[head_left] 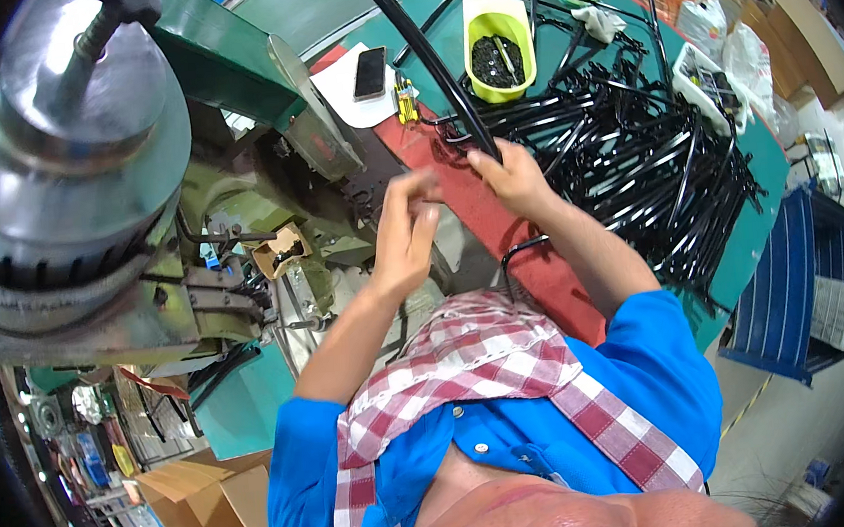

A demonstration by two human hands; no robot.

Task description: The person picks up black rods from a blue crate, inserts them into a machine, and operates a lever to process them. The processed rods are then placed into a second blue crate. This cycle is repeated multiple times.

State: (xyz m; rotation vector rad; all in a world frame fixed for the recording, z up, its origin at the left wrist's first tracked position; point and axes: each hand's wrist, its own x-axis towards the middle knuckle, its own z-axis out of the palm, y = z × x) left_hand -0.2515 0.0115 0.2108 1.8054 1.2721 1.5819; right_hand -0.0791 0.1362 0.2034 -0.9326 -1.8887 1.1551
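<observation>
My right hand [511,179] grips the lower end of a glossy black metal tube [428,52], which slants up and away past the top of the picture. To its left, my left hand [406,235] hangs in the air with curled fingers. Those fingers are blurred, and whether something small is between them cannot be told. Beyond my right forearm, a large heap of black bent metal rods [631,162] covers much of the green table top [763,166]. A yellow-green plastic tub [501,92] on that table holds small black parts and a slim metal piece.
At my left stands a heavy machine with a large metal wheel [83,173] and a small carton [269,258]. A phone [371,72] and a yellow-handled tool [405,101] lie by the red table edge [478,221]. A white basket [691,67] and a blue metal rack [785,284] are right.
</observation>
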